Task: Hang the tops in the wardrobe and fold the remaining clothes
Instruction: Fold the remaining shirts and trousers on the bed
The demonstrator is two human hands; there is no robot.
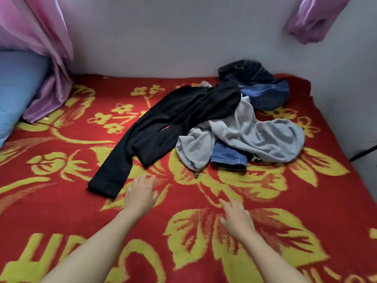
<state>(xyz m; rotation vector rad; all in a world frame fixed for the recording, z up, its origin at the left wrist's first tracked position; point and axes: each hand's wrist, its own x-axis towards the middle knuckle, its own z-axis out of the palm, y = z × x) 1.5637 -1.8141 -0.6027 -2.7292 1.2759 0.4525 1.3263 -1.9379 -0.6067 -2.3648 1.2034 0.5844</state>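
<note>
A pile of clothes lies on the far right part of a bed covered by a red and yellow flowered blanket. Black trousers stretch from the pile toward me, one leg end near my left hand. A light grey garment lies crumpled on top of blue jeans. More dark and blue denim is heaped against the wall. My left hand is stretched out with straight fingers, just right of the trouser leg end, holding nothing. My right hand hovers flat over the blanket, empty.
A grey wall runs behind the bed and along its right side. A blue pillow sits at the left, with a pink and purple curtain hanging over it. Purple cloth hangs at the top right.
</note>
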